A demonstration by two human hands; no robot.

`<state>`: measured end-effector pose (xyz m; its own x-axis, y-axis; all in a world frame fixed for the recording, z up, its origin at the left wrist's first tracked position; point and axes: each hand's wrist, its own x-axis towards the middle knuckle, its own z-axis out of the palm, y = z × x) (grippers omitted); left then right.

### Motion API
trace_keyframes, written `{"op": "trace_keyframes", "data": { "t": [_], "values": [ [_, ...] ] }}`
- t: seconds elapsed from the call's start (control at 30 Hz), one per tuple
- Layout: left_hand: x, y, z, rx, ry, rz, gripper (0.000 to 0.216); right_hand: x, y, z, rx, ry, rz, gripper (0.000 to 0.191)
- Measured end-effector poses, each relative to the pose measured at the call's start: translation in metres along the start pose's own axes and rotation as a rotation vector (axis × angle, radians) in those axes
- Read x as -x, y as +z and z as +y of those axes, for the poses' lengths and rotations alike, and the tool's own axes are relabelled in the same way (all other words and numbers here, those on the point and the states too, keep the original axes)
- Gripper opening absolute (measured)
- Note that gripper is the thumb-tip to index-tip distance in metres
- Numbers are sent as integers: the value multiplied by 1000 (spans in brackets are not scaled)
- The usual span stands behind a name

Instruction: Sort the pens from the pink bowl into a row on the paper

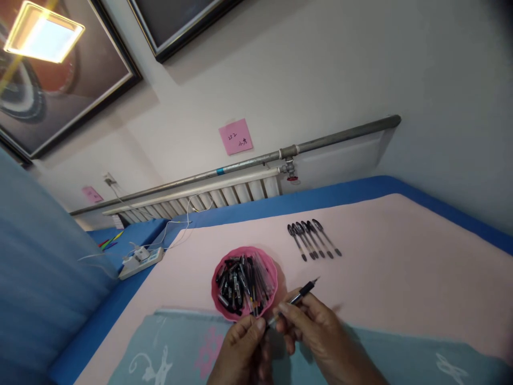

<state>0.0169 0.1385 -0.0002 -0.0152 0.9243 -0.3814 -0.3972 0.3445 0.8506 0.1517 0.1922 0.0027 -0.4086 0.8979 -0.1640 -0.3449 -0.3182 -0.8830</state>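
Observation:
Both my hands meet low in the middle of the view over a pale blue cloth point(168, 347). My right hand point(316, 326) pinches a black pen point(302, 291) whose tip points up and to the right. My left hand point(244, 342) is closed with its fingers at the pen's lower, clear end. Just beyond my hands stands a pink bowl point(244, 282) heaped with several black pen parts and clear barrels. Further back, several finished black pens point(315, 239) lie side by side in a row on the pink table cover point(401, 256).
A white power strip point(141, 261) with cables lies at the table's left edge. A radiator point(200, 199) and a grey pipe point(248, 160) run along the wall behind. A pink note point(235, 136) is stuck on the wall. Coloured pens point(110, 241) lie on the blue surface far left.

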Motion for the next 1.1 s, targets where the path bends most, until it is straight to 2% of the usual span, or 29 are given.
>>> {"op": "trace_keyframes", "data": {
  "t": [0.13, 0.27, 0.33, 0.5, 0.77, 0.9, 1.0, 1.1],
  "values": [
    [0, 0, 0, 45, 103, 62, 40, 1, 0, -1, 8, 10, 21, 25],
    [-1, 4, -1, 56, -64, 38, 47, 2, 1, -2, 10, 18, 7, 26],
    [-2, 4, -3, 40, -78, 37, 47, 3, 3, -3, 7, 27, 12, 27],
    [-3, -1, -7, -37, 61, 18, 45, 8, 5, -5, -58, 52, 9, 27],
    [5, 4, -6, -244, 164, 124, 47, 6, 5, -6, -139, 96, 6, 23],
    [5, 8, -10, -334, 200, 149, 48, 6, 3, -7, -73, 82, 11, 23],
    [6, 10, -15, -396, 232, 119, 49, 5, 2, -6, 26, 64, 41, 27],
    [7, 5, -15, -506, 270, 121, 49, 3, 1, -1, 83, 56, 37, 32]
  ]
}}
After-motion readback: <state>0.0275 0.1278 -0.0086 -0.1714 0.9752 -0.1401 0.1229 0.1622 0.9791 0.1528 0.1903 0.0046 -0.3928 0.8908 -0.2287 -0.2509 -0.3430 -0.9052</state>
